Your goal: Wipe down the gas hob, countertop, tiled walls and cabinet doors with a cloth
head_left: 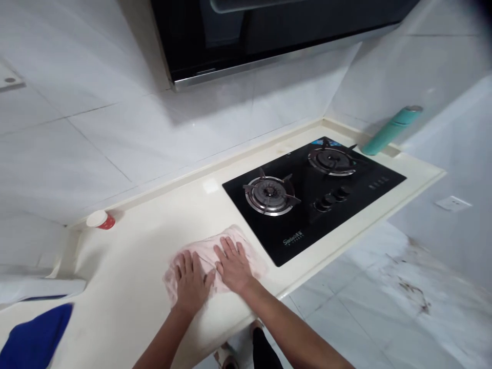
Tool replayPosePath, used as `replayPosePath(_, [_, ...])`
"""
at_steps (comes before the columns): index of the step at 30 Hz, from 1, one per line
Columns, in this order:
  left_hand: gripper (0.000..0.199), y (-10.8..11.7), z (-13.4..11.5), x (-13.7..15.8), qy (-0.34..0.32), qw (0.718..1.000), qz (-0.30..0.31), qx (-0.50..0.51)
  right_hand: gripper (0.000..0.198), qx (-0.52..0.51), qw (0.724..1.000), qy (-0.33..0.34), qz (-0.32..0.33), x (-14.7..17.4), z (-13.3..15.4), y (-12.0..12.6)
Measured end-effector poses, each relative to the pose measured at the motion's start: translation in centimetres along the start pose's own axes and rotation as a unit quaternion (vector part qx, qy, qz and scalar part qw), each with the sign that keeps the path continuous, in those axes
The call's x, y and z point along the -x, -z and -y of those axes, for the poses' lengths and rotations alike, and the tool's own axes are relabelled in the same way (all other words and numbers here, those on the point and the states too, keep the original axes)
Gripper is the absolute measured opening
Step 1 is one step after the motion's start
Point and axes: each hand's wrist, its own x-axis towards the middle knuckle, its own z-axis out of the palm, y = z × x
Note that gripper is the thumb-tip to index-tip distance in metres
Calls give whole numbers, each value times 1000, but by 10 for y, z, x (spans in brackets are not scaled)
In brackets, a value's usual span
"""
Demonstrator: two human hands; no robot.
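Note:
A pale pink cloth (209, 248) lies spread on the cream countertop (126, 287), left of the black gas stove (295, 225). My left hand (191, 282) rests flat on the left part of the cloth, fingers stretched out. On its right part lies my right hand (233, 264), palm down with the fingers spread. The two hands are close together, thumbs pointing towards each other. Both press on top of the cloth and neither grasps it. Parts of the cloth are hidden under the palms.
A red and white paper cup (101, 220) stands at the back left by the wall. Behind the stove's right end a green cylinder (392, 130) stands. Blue fabric (36, 335) lies at the lower left. A black range hood (269, 36) overhangs the back.

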Motion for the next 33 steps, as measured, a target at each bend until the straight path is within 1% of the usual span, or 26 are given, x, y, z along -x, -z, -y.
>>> replayPosePath(3, [70, -6, -24, 21, -36, 999, 8, -8, 47, 12, 997, 9, -78, 61, -16, -10])
replayPosePath(6, [75, -15, -50, 45, -111, 993, 14, -44, 38, 10, 991, -6, -130, 116, -43, -15])
replayPosePath(8, [76, -22, -63, 50, -155, 986, 14, -64, 33, -13, 989, -5, -149, 134, -60, -14])
replayPosePath(10, [73, -28, -72, 44, -185, 980, 11, -71, 31, -52, 982, 6, -181, 139, -73, -10])
replayPosePath(13, [69, -33, -81, 21, -213, 975, 1, -64, 29, -104, 957, 2, -270, 135, -84, 0])
replayPosePath(15, [66, -35, -91, 2, -218, 975, 6, -48, 30, -111, 940, -12, -323, 131, -90, 8])
replayPosePath(17, [64, -40, -104, -18, -211, 977, 30, -16, 32, -101, 930, -26, -353, 125, -103, 17])
replayPosePath(19, [64, -47, -120, -38, -190, 979, 69, 27, 34, -76, 926, -43, -367, 116, -121, 25])
replayPosePath(21, [63, -55, -134, -55, -151, 980, 110, 62, 32, -31, 930, -54, -361, 105, -143, 29])
replayPosePath(24, [60, -65, -148, -72, -109, 980, 141, 90, 36, 57, 946, -67, -311, 90, -173, 27])
replayPosePath(27, [57, -73, -158, -87, -115, 977, 145, 103, 45, 127, 954, -106, -251, 78, -199, 20])
replayPosePath(29, [55, -77, -169, -100, -126, 975, 145, 110, 50, 148, 949, -148, -236, 66, -216, 19])
replayPosePath(31, [54, -83, -183, -119, -133, 973, 148, 116, 54, 156, 943, -184, -227, 49, -236, 25])
replayPosePath(33, [57, -89, -200, -141, -132, 971, 157, 121, 57, 168, 944, -200, -200, 30, -257, 36])
